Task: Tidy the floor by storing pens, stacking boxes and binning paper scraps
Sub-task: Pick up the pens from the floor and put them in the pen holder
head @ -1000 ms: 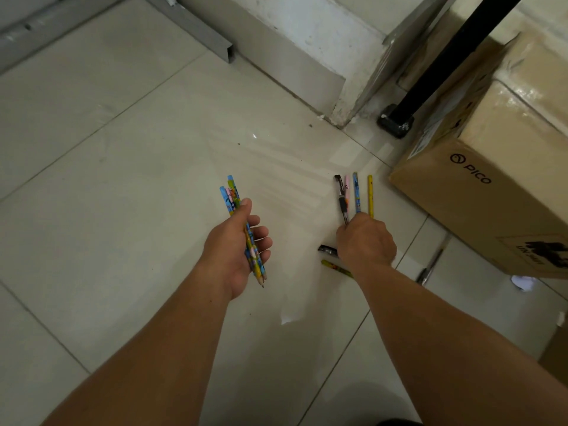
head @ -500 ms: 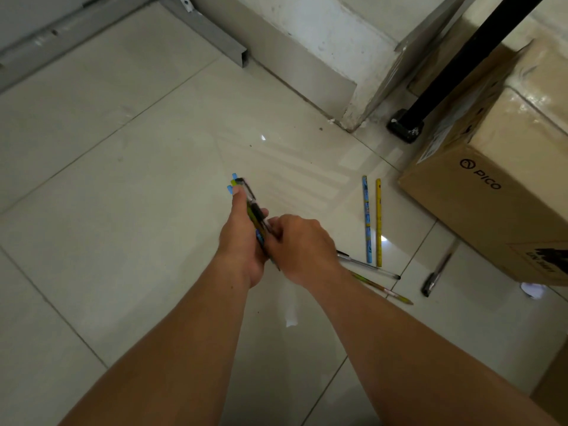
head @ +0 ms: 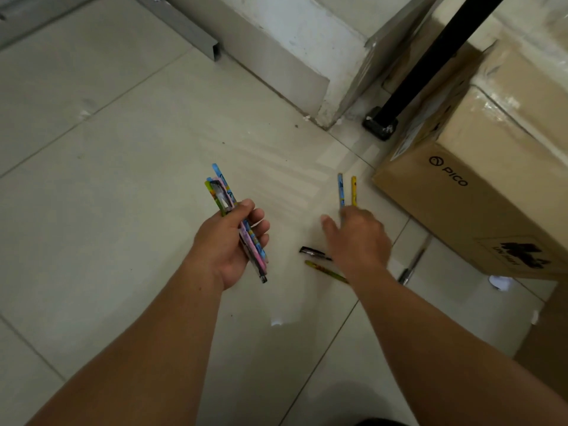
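My left hand [head: 229, 241] grips a bundle of pens and pencils [head: 227, 204], colourful ends sticking up and a dark tip below. My right hand [head: 358, 238], blurred, hovers with fingers apart over the floor, just covering the lower ends of a blue pencil [head: 340, 187] and a yellow pencil [head: 353, 189] lying side by side. A black pen [head: 312, 252] and a yellow-green pencil [head: 325, 271] lie on the tiles under that wrist. A grey pen [head: 412, 267] lies further right. A cardboard box [head: 479, 192] stands at right.
A white paper scrap [head: 501, 282] lies by the box's near corner, a smaller one [head: 276, 321] between my arms. A black pole with its foot [head: 379, 126] stands behind the box, beside a white wall corner [head: 319, 112]. Another brown box edge [head: 550, 327] shows at far right.
My right hand put a black pen and a pink pencil into the left hand's bundle, then swung back right to the blue and yellow pencils on the floor.
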